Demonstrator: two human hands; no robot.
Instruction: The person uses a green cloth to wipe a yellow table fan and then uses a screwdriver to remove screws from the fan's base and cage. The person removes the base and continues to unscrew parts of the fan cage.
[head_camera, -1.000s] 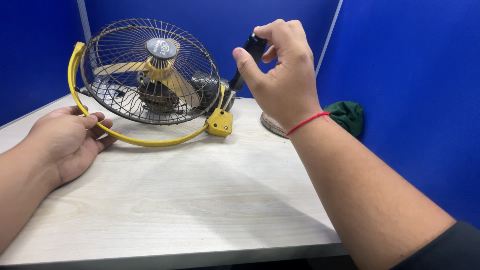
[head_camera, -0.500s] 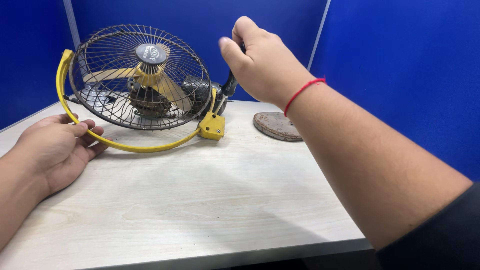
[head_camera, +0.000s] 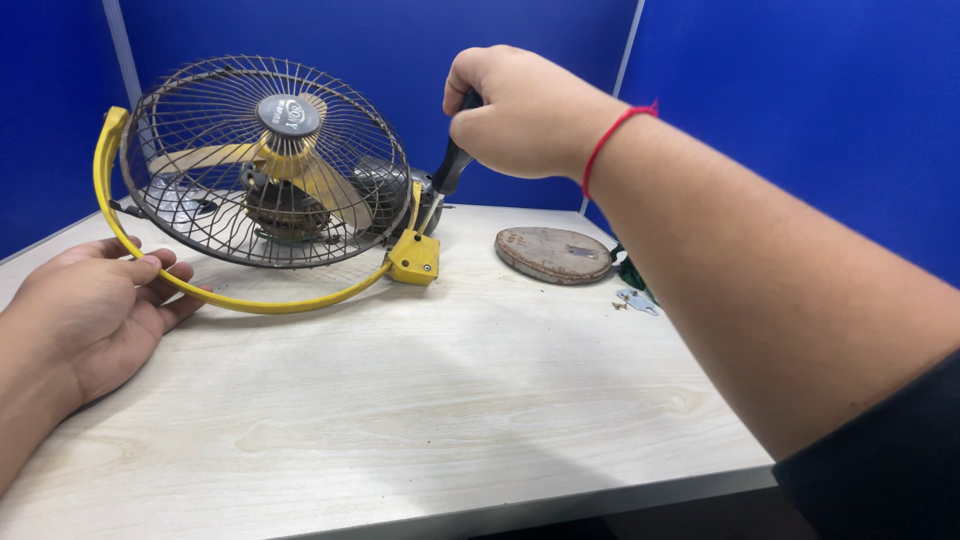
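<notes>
From the head camera, a small table fan with a rusty wire cage, cream blades and a curved yellow metal bracket lies tilted at the back left of the pale wood-grain tabletop, its bracket arc resting on the surface. The right hand is raised above the fan's right side, fingers wrapped tight around the black handle of a screwdriver whose shaft angles down towards the yellow square block at the bracket's end; the tip itself is too small to make out. The left hand lies flat and loosely spread on the table, fingertips touching the bracket's lower arc, pinching nothing. The fan looks stiff but awkward: the motor makes it back-heavy, the thin cage wires would likely bend under pressure, and the rust suggests rough edges, so the solid yellow bracket seems the safest place to hold. To the right, well apart, lies a round rusty metal disc, with a small metal piece and screws near the blue partition wall.
</notes>
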